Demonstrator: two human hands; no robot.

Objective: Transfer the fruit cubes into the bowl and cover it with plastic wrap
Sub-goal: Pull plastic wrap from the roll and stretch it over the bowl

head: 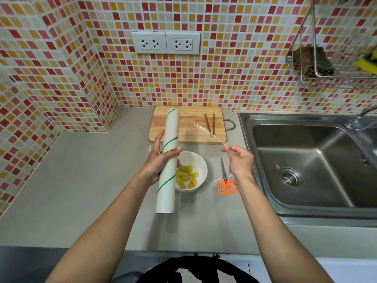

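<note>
A white bowl (196, 160) with several yellow fruit cubes (186, 176) stands on the grey counter. My left hand (158, 160) grips a long white plastic wrap roll (168, 160) with green stripes, held above the bowl's left side. My right hand (239, 162) pinches the edge of a clear sheet of wrap (206, 132) stretched out from the roll, over the bowl and the front of the cutting board. The roll hides the bowl's left rim.
A wooden cutting board (189, 119) with a pair of chopsticks (210, 123) lies behind the bowl. Orange-handled scissors (226, 180) rest right of the bowl. A steel sink (310, 160) fills the right side. Tiled walls close the back and left.
</note>
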